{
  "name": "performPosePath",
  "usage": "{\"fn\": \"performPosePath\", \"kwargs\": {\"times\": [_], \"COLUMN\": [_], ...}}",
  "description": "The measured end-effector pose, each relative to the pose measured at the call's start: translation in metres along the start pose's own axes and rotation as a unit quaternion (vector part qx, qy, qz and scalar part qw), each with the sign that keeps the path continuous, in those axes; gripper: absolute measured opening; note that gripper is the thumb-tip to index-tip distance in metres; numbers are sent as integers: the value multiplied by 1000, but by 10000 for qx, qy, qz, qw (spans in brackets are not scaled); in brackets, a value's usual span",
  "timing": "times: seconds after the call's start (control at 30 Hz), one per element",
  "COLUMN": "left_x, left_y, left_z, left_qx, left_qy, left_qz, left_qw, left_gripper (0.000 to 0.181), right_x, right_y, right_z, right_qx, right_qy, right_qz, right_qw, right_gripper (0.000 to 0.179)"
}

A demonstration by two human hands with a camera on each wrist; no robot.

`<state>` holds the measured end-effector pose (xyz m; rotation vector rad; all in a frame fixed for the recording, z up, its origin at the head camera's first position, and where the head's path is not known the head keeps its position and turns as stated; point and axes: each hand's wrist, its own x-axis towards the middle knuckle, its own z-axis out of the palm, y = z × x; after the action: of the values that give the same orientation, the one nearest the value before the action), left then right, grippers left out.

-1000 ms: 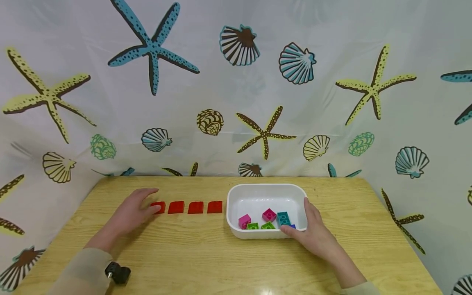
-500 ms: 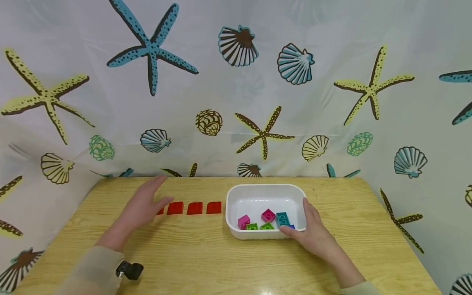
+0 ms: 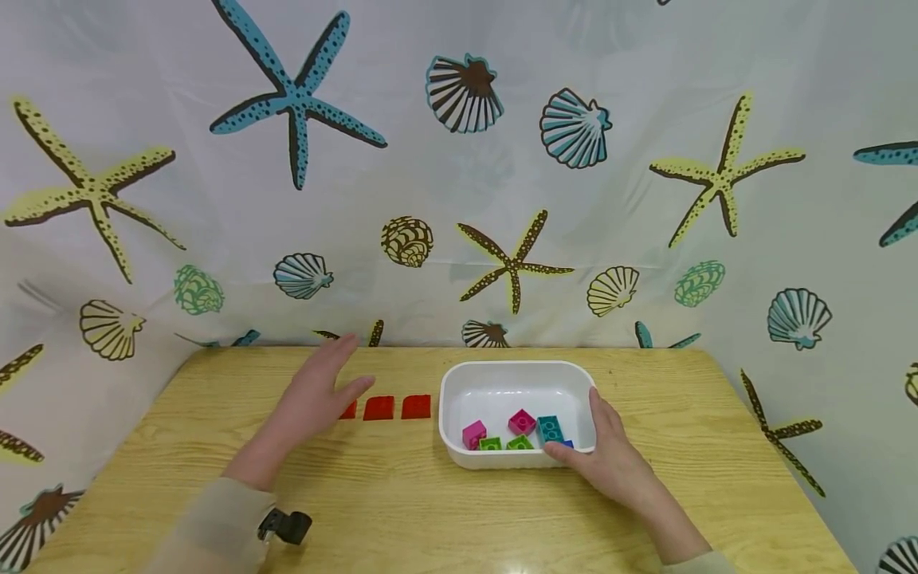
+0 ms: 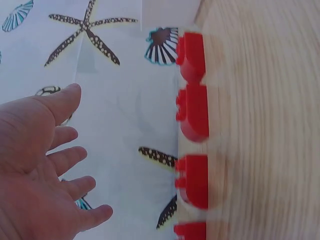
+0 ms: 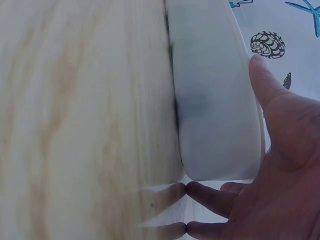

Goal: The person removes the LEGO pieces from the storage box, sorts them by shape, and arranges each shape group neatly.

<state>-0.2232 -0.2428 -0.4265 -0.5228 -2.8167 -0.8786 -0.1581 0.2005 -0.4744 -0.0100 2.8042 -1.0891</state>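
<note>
Red toy building bricks (image 3: 378,408) with rounded corners lie in a row on the wooden table, left of a white plastic bin (image 3: 516,367). Over the left end of that row hovers my left hand (image 3: 311,399), holding nothing, its thumb spread apart from the fingers and hiding some bricks. The left wrist view shows the red bricks (image 4: 196,112) spaced in line beside the palm. My right hand (image 3: 620,462) grips the bin's front right corner, thumb on the front rim and fingers along the right side. In the right wrist view the bin's outer wall (image 5: 215,105) sits against the hand.
Inside the bin lie two pink bricks (image 3: 522,422), two lime green bricks (image 3: 519,442), a teal brick (image 3: 549,429) and a partly hidden blue brick (image 3: 568,443). A cloth (image 3: 402,175) printed with starfish and shells hangs behind and beside the table (image 3: 430,510).
My left hand has moved right along the row of red bricks, leaving the brick end it was beside and covering others. The right hand and the bin have stayed put.
</note>
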Motion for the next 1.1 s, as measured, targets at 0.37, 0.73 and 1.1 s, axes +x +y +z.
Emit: {"fn": "performPosePath", "kwargs": {"times": [0.37, 0.73, 1.1], "left_x": [10, 24, 29], "left_y": [41, 85, 120], "left_z": [27, 59, 94], "left_qx": [79, 160, 154], "left_qy": [143, -160, -610], "left_qz": [239, 562, 806], "left_qw": [9996, 9982, 9948], "left_gripper": [72, 73, 71], "right_x": [-1, 0, 1], "right_y": [1, 3, 3], "right_z": [2, 2, 0], "right_qx": [37, 30, 41], "right_qy": [36, 37, 24], "right_qz": [-109, -91, -82], "right_qw": [9999, 9999, 10000], "right_gripper": [128, 128, 128]}}
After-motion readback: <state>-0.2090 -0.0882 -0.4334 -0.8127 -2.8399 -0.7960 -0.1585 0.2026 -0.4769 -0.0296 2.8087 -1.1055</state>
